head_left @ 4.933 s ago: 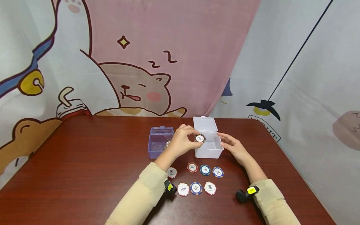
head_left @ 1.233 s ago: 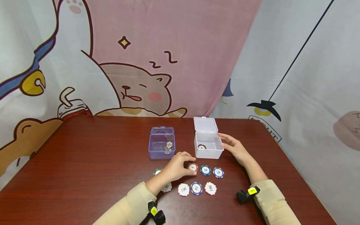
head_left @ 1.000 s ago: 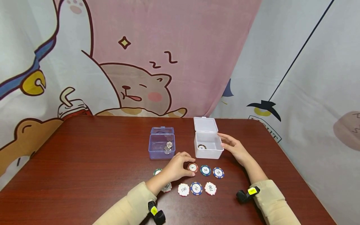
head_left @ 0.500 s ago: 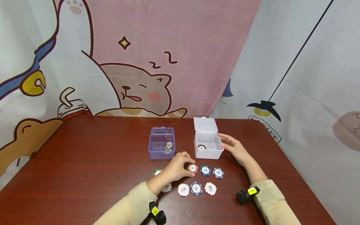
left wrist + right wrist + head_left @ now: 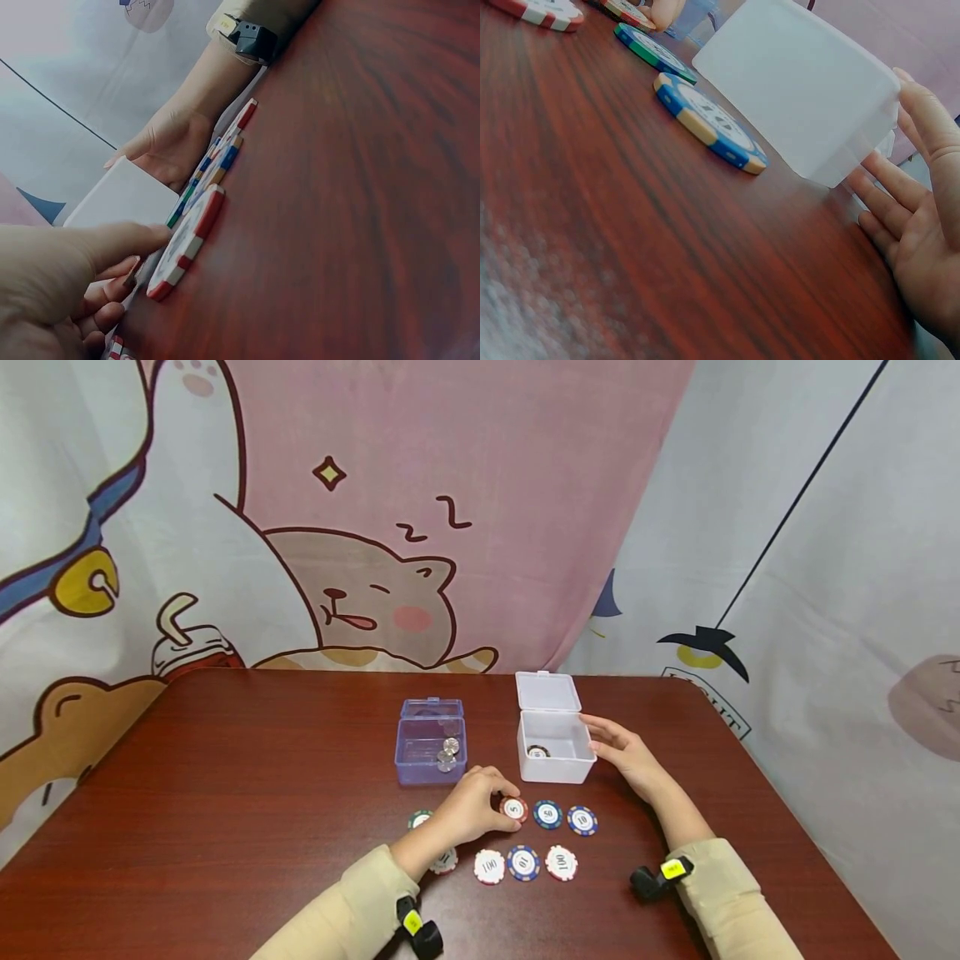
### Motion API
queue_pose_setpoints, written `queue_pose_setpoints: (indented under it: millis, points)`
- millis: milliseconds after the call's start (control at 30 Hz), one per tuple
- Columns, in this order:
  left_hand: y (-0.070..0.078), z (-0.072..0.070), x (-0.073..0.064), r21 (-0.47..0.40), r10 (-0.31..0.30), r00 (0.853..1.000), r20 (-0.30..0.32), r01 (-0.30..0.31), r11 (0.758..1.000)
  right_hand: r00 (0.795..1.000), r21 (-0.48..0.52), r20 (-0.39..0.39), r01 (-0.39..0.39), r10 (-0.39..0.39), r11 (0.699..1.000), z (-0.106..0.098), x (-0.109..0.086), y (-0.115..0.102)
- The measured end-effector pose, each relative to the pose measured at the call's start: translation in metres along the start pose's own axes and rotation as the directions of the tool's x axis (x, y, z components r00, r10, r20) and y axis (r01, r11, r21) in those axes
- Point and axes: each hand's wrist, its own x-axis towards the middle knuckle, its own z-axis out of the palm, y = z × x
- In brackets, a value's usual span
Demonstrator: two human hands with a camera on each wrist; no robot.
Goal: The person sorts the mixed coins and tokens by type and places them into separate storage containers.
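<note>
A red poker chip (image 5: 513, 808) marked 5 lies on the table, its edge between the thumb and index finger of my left hand (image 5: 476, 806), which pinches it. In the left wrist view a thin reddish edge (image 5: 133, 271) shows between the fingers. My right hand (image 5: 628, 758) rests with fairly straight fingers against the right side of an open white plastic box (image 5: 557, 770). Inside that box sits a dark-rimmed chip (image 5: 537, 752). To the right of the red chip lie a chip marked 50 (image 5: 548, 814) and a blue chip (image 5: 582, 820) marked 10.
An open blue-tinted box (image 5: 431, 774) holding several coins (image 5: 447, 756) stands left of the white box. Nearer me are a white chip (image 5: 490, 867), a blue chip (image 5: 523, 862) and another white chip (image 5: 561, 863). My left arm partly covers a green-edged chip (image 5: 420, 817) and a red-and-white chip (image 5: 446, 860).
Since the oldest frame, the dark-rimmed chip has gone from my left hand into the white box, and that hand has come down to the red chip. Over the last second both hands stay nearly still.
</note>
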Motion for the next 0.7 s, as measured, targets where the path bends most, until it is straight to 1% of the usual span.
queue_pose_setpoints:
  millis: [133, 233, 300, 467, 600, 700]
  points:
    - [0.001, 0.001, 0.001, -0.02, 0.009, 1.0, -0.005, -0.009, 1.0, 1.0, -0.009, -0.002, -0.011, 0.011, 1.0, -0.001, 0.0, 0.0]
    - [0.004, 0.0, 0.001, -0.042, -0.002, 1.0, -0.013, 0.002, 0.999, 1.0, -0.01, -0.002, -0.01, 0.01, 1.0, -0.001, 0.0, 0.0]
    - [0.006, -0.001, 0.002, -0.058, 0.0, 1.0, -0.026, -0.002, 0.998, 1.0, -0.009, -0.002, -0.006, 0.006, 1.0, -0.001, 0.0, 0.0]
    - [0.014, -0.005, 0.006, -0.097, 0.005, 0.996, -0.09, -0.014, 0.995, 1.0, -0.011, -0.006, -0.003, 0.003, 1.0, 0.0, 0.0, 0.0]
    - [0.017, -0.009, 0.011, -0.101, -0.003, 0.989, -0.145, -0.012, 0.995, 1.0, -0.01, -0.004, -0.006, 0.006, 1.0, 0.0, 0.0, 0.0]
    - [0.019, -0.012, 0.015, -0.098, -0.019, 0.985, -0.172, 0.002, 0.995, 1.0, -0.007, -0.001, -0.003, 0.003, 1.0, 0.0, 0.0, 0.0]
